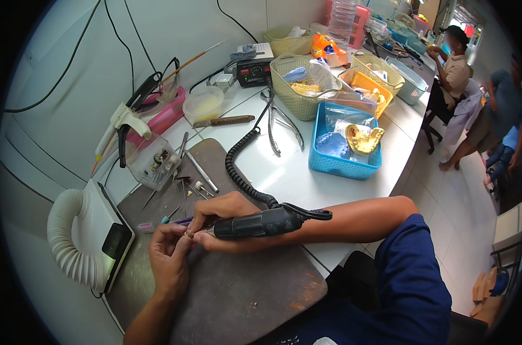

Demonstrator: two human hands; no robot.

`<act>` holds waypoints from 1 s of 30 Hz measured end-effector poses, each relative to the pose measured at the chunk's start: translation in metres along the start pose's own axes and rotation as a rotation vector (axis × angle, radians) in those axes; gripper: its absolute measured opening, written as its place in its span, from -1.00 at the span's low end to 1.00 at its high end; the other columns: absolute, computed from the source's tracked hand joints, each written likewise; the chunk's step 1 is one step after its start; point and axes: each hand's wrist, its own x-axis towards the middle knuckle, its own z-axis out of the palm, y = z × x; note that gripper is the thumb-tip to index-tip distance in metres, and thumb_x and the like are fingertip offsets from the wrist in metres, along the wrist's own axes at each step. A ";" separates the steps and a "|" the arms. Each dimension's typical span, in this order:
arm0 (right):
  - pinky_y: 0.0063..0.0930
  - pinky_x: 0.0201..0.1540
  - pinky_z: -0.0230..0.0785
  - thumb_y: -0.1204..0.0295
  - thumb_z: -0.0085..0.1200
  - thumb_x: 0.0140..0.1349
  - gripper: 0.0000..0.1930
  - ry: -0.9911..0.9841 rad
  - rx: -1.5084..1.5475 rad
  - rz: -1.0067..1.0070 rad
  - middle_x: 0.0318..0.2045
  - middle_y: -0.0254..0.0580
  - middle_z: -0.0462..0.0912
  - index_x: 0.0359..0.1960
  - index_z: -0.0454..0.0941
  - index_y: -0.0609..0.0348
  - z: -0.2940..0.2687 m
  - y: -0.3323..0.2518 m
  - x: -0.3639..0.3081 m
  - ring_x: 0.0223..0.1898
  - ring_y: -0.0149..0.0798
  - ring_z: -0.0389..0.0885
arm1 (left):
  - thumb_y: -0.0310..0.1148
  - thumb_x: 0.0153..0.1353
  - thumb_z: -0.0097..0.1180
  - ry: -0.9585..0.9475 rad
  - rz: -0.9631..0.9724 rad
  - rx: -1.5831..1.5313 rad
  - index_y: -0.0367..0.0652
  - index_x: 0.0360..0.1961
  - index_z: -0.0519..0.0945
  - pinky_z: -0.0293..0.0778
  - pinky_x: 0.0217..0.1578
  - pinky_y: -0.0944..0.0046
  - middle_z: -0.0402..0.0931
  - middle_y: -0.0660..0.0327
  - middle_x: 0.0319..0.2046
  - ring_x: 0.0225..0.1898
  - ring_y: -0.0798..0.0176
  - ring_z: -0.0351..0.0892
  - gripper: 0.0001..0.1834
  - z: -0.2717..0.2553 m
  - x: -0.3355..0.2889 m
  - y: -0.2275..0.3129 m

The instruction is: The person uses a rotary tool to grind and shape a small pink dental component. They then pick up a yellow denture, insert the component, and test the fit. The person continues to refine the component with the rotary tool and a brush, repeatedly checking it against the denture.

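Observation:
My right hand [229, 210] grips a black rotary handpiece [255, 223], which lies nearly level with its tip pointing left. From its rear end a black coiled cord [236, 172] loops up across the table. My left hand [170, 261] pinches a tiny tooth-sized piece [189, 234] between thumb and fingers, right at the handpiece's tip. Fingers partly cover that piece, so its exact kind cannot be made out. Both hands meet above a worn grey-brown work board [244, 293]. Just beyond the fingertips lie small burs and polishing bits [199, 185] and a silver rod-like tool [202, 172].
A white ribbed suction hose [68, 236] stands at left. Behind are a clear box of bits [151, 161], a wooden-handled knife [223, 121], pliers [278, 126] and a control box [254, 70]. A blue basket [344, 164] holds dental models. Other people [454, 63] are at right.

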 end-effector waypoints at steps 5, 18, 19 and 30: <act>-0.47 -0.39 0.40 0.41 0.20 0.18 -0.81 0.019 -0.007 -0.005 -0.48 -0.14 0.63 -0.32 0.53 0.30 0.000 -0.004 0.001 -0.47 -0.32 0.62 | -0.47 0.27 0.22 -0.013 -0.035 0.020 -0.20 -0.11 0.46 0.45 -0.13 0.40 0.55 0.23 -0.19 -0.16 0.40 0.56 -0.77 -0.006 -0.001 0.000; -0.37 -0.34 0.45 0.37 0.20 0.12 -0.78 0.057 0.066 -0.020 -0.47 -0.04 0.64 -0.36 0.51 0.29 0.004 -0.001 0.001 -0.41 -0.16 0.68 | -0.47 0.26 0.23 -0.020 -0.019 -0.056 -0.19 -0.13 0.47 0.45 -0.19 0.47 0.54 0.27 -0.24 -0.26 0.47 0.52 -0.78 -0.003 0.001 0.001; -0.38 -0.34 0.45 0.37 0.21 0.12 -0.79 0.059 0.063 -0.029 -0.47 -0.04 0.65 -0.36 0.52 0.28 0.004 0.000 0.000 -0.41 -0.16 0.68 | -0.47 0.25 0.23 -0.025 -0.016 -0.055 -0.19 -0.13 0.47 0.45 -0.19 0.47 0.53 0.27 -0.24 -0.26 0.47 0.52 -0.78 -0.004 0.002 0.000; -0.41 -0.37 0.44 0.41 0.19 0.17 -0.80 0.088 0.039 -0.087 -0.49 -0.07 0.63 -0.37 0.49 0.33 0.004 0.003 0.000 -0.43 -0.22 0.66 | -0.48 0.24 0.24 -0.017 -0.010 -0.068 -0.19 -0.16 0.45 0.43 -0.21 0.48 0.51 0.26 -0.26 -0.29 0.46 0.49 -0.78 -0.001 0.003 -0.001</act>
